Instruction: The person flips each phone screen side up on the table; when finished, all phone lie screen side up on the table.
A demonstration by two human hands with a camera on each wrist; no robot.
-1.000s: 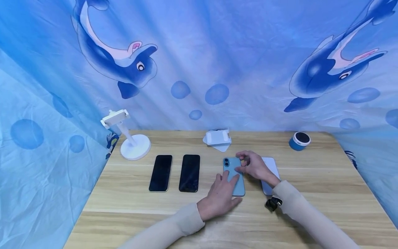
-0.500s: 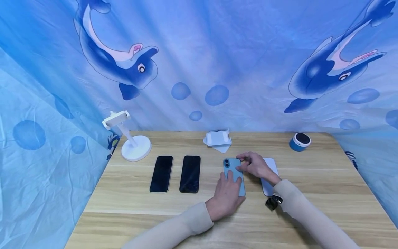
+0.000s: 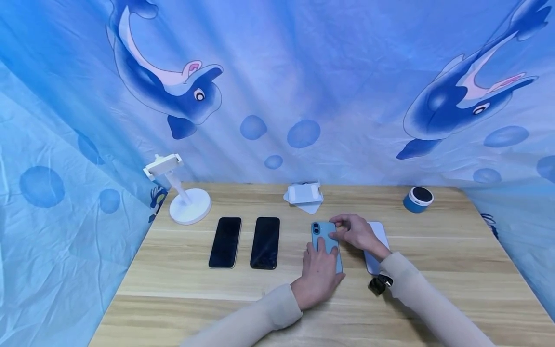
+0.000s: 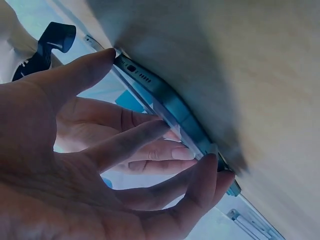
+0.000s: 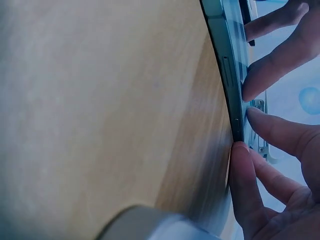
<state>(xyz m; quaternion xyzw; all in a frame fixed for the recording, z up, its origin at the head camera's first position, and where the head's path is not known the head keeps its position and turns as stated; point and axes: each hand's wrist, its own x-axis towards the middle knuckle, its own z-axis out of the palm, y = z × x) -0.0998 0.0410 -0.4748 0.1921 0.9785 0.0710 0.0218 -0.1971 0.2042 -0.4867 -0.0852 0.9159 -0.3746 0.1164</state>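
A light blue smartphone (image 3: 327, 231) lies on the table in the head view, its back with two camera lenses facing up. My left hand (image 3: 318, 274) spans its lower part, thumb at the bottom corner and curled fingers at the opposite edge. One finger touches the back, as the left wrist view shows. At the top right corner, my right hand (image 3: 356, 232) pinches the phone (image 5: 227, 65) between thumb and finger, the thumb on its back. Partly beneath the right wrist lies a pale smartphone (image 3: 373, 262).
Two black-screened phones, one (image 3: 225, 242) farther left and another (image 3: 265, 242) nearer, lie left of the hands. Behind stand a white phone stand (image 3: 190, 206), a folded white stand (image 3: 303, 193) and a small blue-and-white cylinder (image 3: 417, 199). A blue dolphin-print curtain (image 3: 269, 72) borders the table.
My left hand has shifted right and slightly up over the blue phone, its thumb now at the bottom right corner. My right hand stays at the top corner.
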